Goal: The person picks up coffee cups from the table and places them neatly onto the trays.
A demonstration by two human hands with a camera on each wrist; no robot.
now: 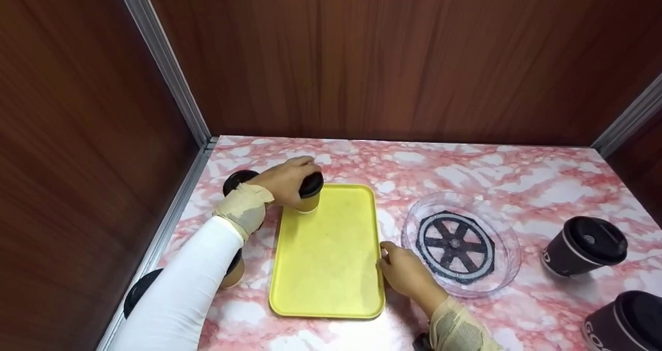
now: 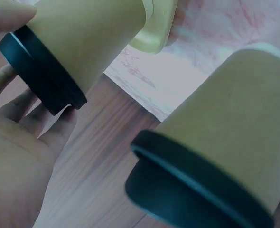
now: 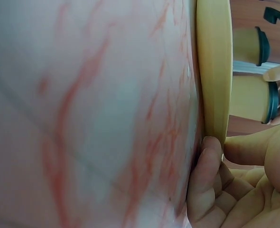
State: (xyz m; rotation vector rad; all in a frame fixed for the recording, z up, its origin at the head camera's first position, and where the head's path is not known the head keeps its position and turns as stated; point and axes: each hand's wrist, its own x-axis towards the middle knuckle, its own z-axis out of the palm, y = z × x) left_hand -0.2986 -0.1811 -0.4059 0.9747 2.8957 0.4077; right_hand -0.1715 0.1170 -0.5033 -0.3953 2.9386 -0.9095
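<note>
My left hand grips a tan paper coffee cup by its black lid, at the far left corner of a yellow tray. In the left wrist view the fingers and thumb spread around the lid of this cup; a second tan cup stands beside it. The right hand pinches the tray's right edge, low near the tabletop. Seen from the right wrist, thumb and forefinger meet on the tray rim, with the held cup beyond it.
More lidded cups stand left of the tray: a far one, a tan one half behind my left arm, and a black lid. A clear round container with a dark spoked base and two dark cups occupy the right.
</note>
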